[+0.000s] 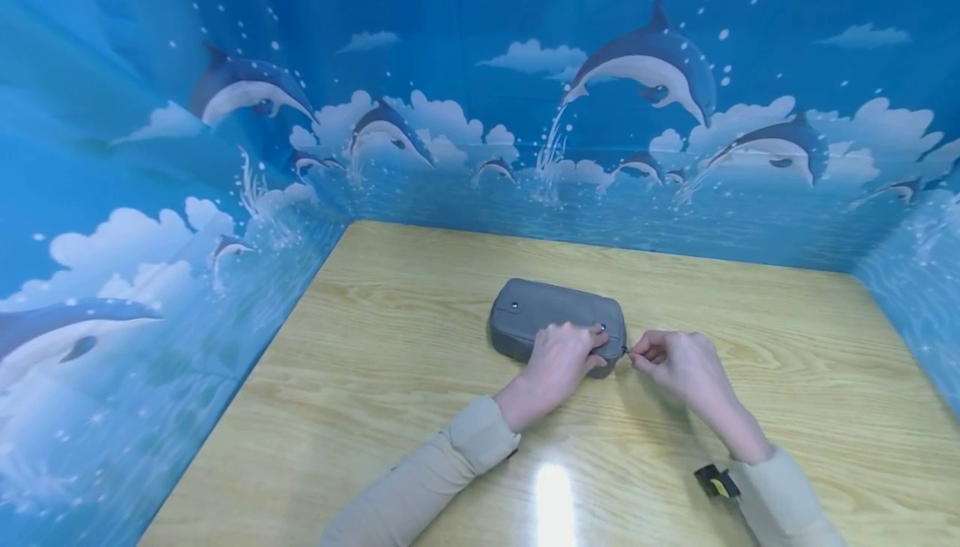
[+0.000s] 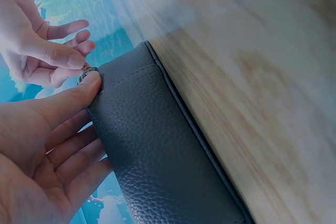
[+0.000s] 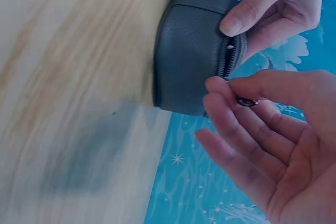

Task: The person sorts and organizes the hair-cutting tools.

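A dark grey leather-look zip pouch [image 1: 555, 305] with two small metal studs on top lies on the table. My left hand [image 1: 557, 359] grips its right end; in the left wrist view the thumb [image 2: 79, 94] presses beside the zip, with the other fingers over the pouch's top. Just off that same end, my right hand [image 1: 681, 363] pinches the zip pull [image 3: 247, 102] between thumb and forefinger. A short stretch of zip [image 3: 229, 59] stands parted between the two hands in the right wrist view, showing a dark slit.
The pouch rests on a light wood-grain table [image 1: 375, 347]. Blue curtains [image 1: 450, 72] printed with dolphins and clouds rise along its back and sides. A small black strap piece [image 1: 717, 481] sits by the right sleeve cuff.
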Action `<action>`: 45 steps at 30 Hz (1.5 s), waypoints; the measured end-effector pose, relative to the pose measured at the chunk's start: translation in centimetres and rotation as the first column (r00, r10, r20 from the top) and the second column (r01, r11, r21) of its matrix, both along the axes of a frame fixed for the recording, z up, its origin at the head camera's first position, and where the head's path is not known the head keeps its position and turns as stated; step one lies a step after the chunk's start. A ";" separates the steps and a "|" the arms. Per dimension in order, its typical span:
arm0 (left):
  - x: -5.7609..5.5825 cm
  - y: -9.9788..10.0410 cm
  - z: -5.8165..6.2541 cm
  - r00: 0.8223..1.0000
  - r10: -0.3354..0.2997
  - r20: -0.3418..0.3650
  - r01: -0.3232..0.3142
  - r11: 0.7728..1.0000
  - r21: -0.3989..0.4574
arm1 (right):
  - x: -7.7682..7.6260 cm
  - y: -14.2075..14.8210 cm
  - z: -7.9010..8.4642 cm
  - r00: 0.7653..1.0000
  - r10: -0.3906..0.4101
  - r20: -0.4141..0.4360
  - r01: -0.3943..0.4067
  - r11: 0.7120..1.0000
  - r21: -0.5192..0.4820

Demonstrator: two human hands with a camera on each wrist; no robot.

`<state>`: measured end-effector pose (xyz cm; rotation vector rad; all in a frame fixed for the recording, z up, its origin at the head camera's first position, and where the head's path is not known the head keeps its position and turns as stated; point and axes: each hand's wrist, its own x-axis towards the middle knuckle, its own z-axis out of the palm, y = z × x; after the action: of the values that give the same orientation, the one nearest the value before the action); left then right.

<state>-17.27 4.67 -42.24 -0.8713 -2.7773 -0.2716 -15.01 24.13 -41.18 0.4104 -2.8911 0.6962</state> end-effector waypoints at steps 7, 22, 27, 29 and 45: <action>0.2 0.2 0.1 1.000 0.002 0.025 -0.002 1.000 0.010 | 0.4 0.0 0.6 0.991 0.023 0.133 -0.019 0.999 -0.032; 0.6 0.7 0.1 0.998 -0.011 -0.055 0.012 1.000 0.008 | 0.6 0.1 1.0 0.964 0.048 0.260 -0.038 0.998 -0.044; 0.5 0.8 0.2 0.997 -0.030 -0.078 0.032 0.999 0.015 | 0.5 0.1 1.0 0.961 0.074 0.266 -0.048 0.994 -0.102; 0.4 0.9 0.3 0.996 -0.041 -0.077 0.042 0.999 0.004 | 0.5 0.1 0.9 0.961 0.085 0.264 -0.055 0.991 -0.121; 0.1 1.4 -0.1 0.981 -0.079 -0.178 0.067 0.995 -0.077 | 0.4 -0.3 1.0 0.963 0.104 0.248 -0.087 0.993 -0.076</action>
<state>-17.18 6.05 -42.36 -0.9649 -2.6040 -0.1008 -14.59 23.79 -40.20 0.4894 -3.0902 0.9171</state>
